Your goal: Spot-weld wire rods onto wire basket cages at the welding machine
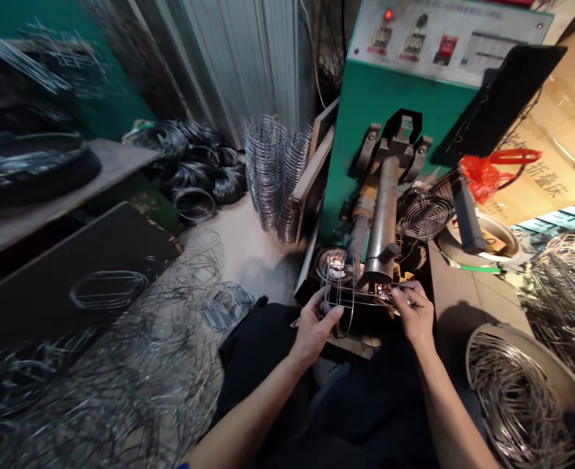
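Note:
My left hand is closed round one side of a round wire rack with thin straight cross wires. The rack is just below the machine's thick metal cylinder, which slants down toward me. To the right of the cylinder's lower end, my right hand pinches a thin metal wire between thumb and fingers. A wire runs between the two hands under the cylinder; whether it is joined to the rack I cannot tell. The green spot welding machine stands in front of me, its red lamp lit.
Tall stacks of wire rings stand left of the machine. Loose wire pieces and a finished wire rack lie on the floor. A basin of bent wires sits at my right. Behind it are more wires and a cardboard box.

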